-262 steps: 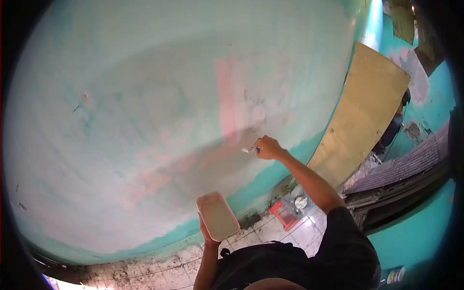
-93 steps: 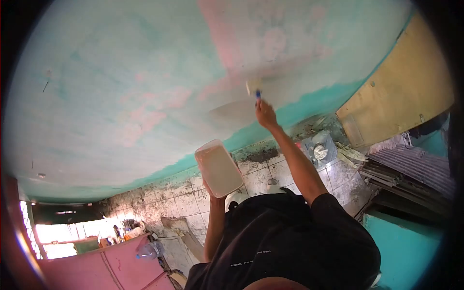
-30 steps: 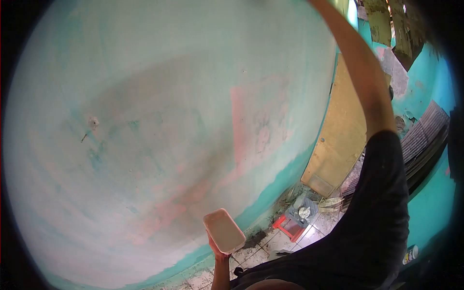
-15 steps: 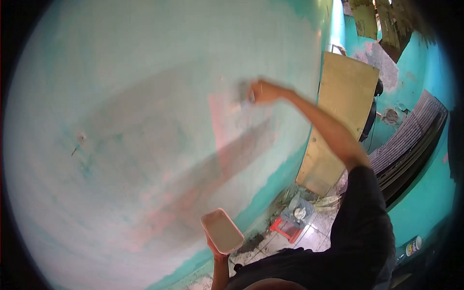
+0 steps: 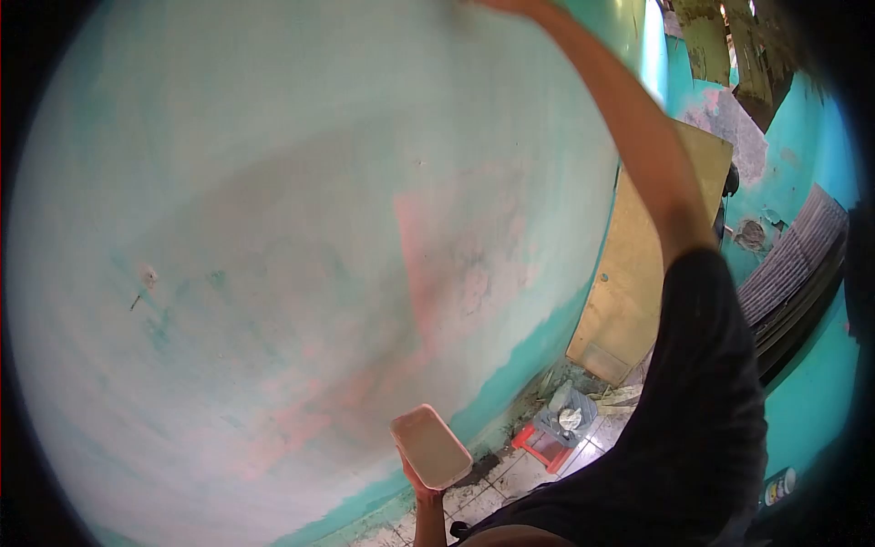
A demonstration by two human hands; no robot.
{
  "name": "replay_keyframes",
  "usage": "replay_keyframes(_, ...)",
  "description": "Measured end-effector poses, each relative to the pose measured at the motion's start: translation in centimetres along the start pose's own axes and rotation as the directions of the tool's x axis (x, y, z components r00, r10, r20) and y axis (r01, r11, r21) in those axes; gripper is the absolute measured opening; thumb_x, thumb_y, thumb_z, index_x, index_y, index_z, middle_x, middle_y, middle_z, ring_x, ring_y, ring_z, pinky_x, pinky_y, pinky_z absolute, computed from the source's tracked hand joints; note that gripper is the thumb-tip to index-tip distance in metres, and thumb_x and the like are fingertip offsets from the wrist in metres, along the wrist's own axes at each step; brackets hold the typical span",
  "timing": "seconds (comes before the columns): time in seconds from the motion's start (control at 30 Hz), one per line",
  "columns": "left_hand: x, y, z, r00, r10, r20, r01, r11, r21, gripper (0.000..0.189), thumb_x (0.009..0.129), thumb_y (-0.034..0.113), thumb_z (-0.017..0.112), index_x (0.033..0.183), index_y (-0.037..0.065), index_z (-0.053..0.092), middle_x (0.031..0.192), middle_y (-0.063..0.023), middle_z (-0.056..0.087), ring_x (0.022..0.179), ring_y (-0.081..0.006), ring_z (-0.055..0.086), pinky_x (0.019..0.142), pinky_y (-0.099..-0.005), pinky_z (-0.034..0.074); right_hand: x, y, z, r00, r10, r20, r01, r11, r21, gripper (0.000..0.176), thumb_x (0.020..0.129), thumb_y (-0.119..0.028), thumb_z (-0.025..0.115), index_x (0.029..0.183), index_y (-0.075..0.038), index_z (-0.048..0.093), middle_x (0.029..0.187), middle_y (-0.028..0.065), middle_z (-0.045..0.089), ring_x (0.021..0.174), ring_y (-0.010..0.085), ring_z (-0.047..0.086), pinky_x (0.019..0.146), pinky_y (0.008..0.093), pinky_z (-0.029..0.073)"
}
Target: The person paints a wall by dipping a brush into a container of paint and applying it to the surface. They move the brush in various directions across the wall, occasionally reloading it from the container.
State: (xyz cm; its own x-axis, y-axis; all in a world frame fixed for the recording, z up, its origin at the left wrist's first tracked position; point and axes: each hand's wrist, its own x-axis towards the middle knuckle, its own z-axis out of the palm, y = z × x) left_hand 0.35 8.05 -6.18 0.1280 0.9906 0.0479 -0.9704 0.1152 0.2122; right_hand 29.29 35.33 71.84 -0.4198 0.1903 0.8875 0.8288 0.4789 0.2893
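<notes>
Left hand [image 5: 419, 476] at six o'clock, fingers clamped on a rectangular plastic tub [image 5: 431, 447], gripping it from its left side and lower end. Tub has a pinkish rim and pale, smooth contents; it sits tilted in the view, in front of the wall's lower part.

Right hand [image 5: 507, 4] up at twelve o'clock, cut by the top edge of the view and blurred. Cannot tell whether its fingers are together or apart, nor what they hold; a dark blur shows on the wall just beside it. Bare forearm runs down toward two o'clock, into a black sleeve [image 5: 704, 337].

Wall [image 5: 273, 201] fills the view from seven round to twelve: thin greyish-white coat, turquoise showing through. Upright pink stripe near centre, fainter pink patches toward six. Bare turquoise band along the bottom, four to seven. Small chipped hole [image 5: 149, 275] at nine.

Tan board [image 5: 629, 273] upright at three, beside the wall. Corrugated sheets [image 5: 795, 257] farther out, also three. At five, red stool [image 5: 545, 452] on the tiled floor [image 5: 524, 479], grey plastic bag [image 5: 578, 404] on it, whitish lump inside. Labelled white container [image 5: 777, 487] at four.
</notes>
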Motion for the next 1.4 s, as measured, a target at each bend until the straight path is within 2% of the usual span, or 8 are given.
replay_keyframes(0.2, -0.9, 0.3, -0.8, 0.999, -0.035, 0.04, 0.038, 0.995, -0.088, 0.072, 0.097, 0.057, 0.044, 0.147, 0.005, 0.037, 0.136, -0.0248, 0.051, 0.115, -0.0419, 0.058, 0.091, -0.057, 0.052, -39.4, -15.9, 12.5, 0.89, 0.255, 0.377, -0.366, 0.894, 0.259, 0.044, 0.081, -0.012, 0.059, 0.125, -0.012, 0.064, 0.09, 0.0192, 0.07, 0.079, 0.0381, 0.066, 0.079, 0.0508, 0.052)
replay_keyframes(0.37, -1.9, 2.1, -6.3, 0.998, -0.065, 0.01, 0.066, 0.995, -0.079, 0.074, 0.097, 0.055, 0.044, 0.147, 0.003, 0.035, 0.138, -0.0239, 0.049, 0.117, -0.0425, 0.056, 0.091, -0.0576, 0.052, -58.1, -23.8, 17.8, 0.485, 0.128, 0.865, -0.577, 0.79, 0.206, 0.026, 0.073, -0.015, 0.068, 0.098, -0.013, 0.074, 0.086, 0.0162, 0.07, 0.089, 0.0369, 0.064, 0.088, 0.0464, 0.052)
replay_keyframes(0.53, -4.7, 3.5, 3.7, 0.999, -0.042, 0.034, 0.041, 0.999, 0.03, 0.063, 0.101, 0.055, 0.039, 0.142, 0.007, 0.044, 0.129, -0.0167, 0.058, 0.109, -0.0347, 0.062, 0.09, -0.0507, 0.055, -25.4, -11.3, 8.9, 0.936, -0.197, 0.291, 0.136, 0.966, 0.218, 0.024, 0.082, -0.026, 0.062, 0.088, -0.004, 0.07, 0.084, 0.0194, 0.069, 0.074, 0.0351, 0.066, 0.069, 0.045, 0.052)
replay_keyframes(0.7, -6.1, 4.4, 5.6, 0.998, -0.063, 0.001, 0.063, 0.997, 0.045, 0.059, 0.104, 0.055, 0.035, 0.139, 0.01, 0.049, 0.123, -0.0111, 0.063, 0.106, -0.0289, 0.065, 0.091, -0.0461, 0.055, -3.7, -10.3, -4.9, 0.97, 0.234, 0.068, -0.244, 0.941, 0.234, 0.022, 0.081, -0.019, 0.069, 0.09, 0.0, 0.072, 0.083, 0.0161, 0.073, 0.067, 0.0254, 0.067, 0.063, 0.0376, 0.053)
replay_keyframes(1.03, -10.4, 6.1, 4.3, 0.997, -0.038, -0.062, 0.04, 0.999, 0.033, 0.061, 0.103, 0.057, 0.033, 0.14, 0.01, 0.048, 0.125, -0.0112, 0.062, 0.108, -0.0297, 0.064, 0.093, -0.048, 0.054, -48.5, -27.6, 16.4, 0.936, 0.335, 0.105, -0.35, 0.87, 0.348, 0.036, 0.084, -0.011, 0.061, 0.119, -0.01, 0.068, 0.081, 0.0209, 0.067, 0.072, 0.0387, 0.065, 0.068, 0.047, 0.052)
replay_keyframes(1.17, -11.5, 6.8, 4.9, 0.996, -0.067, -0.055, 0.07, 0.996, 0.058, 0.061, 0.104, 0.057, 0.032, 0.141, 0.011, 0.048, 0.126, -0.0115, 0.061, 0.109, -0.0301, 0.063, 0.094, -0.0487, 0.053, -61.1, -29.3, 18.4, 0.726, 0.159, 0.669, -0.4, 0.889, 0.223, 0.028, 0.08, -0.013, 0.065, 0.107, -0.014, 0.07, 0.075, 0.0207, 0.065, 0.071, 0.0391, 0.064, 0.07, 0.0494, 0.052)
replay_keyframes(1.23, -11.8, 6.9, 3.7, 0.994, -0.066, -0.086, 0.07, 0.996, 0.046, 0.063, 0.103, 0.057, 0.034, 0.143, 0.01, 0.045, 0.129, -0.0155, 0.06, 0.112, -0.0324, 0.062, 0.096, -0.0499, 0.053, -51.9, -27.0, 15.7, 0.559, 0.331, 0.76, -0.62, 0.775, 0.118, 0.016, 0.077, -0.015, 0.062, 0.09, -0.011, 0.071, 0.084, 0.0192, 0.068, 0.081, 0.0381, 0.066, 0.076, 0.0519, 0.052)
replay_keyframes(1.4, -11.5, 4.9, 1.6, 0.99, -0.027, -0.138, 0.031, 0.999, 0.031, 0.067, 0.101, 0.058, 0.037, 0.146, 0.009, 0.042, 0.133, -0.0189, 0.057, 0.116, -0.0359, 0.061, 0.098, -0.0519, 0.052, -28.9, -20.1, 5.7, 0.922, 0.366, 0.125, -0.387, 0.88, 0.274, 0.02, 0.085, -0.023, 0.067, 0.086, -0.004, 0.069, 0.074, 0.0199, 0.067, 0.066, 0.0383, 0.066, 0.058, 0.0445, 0.05)
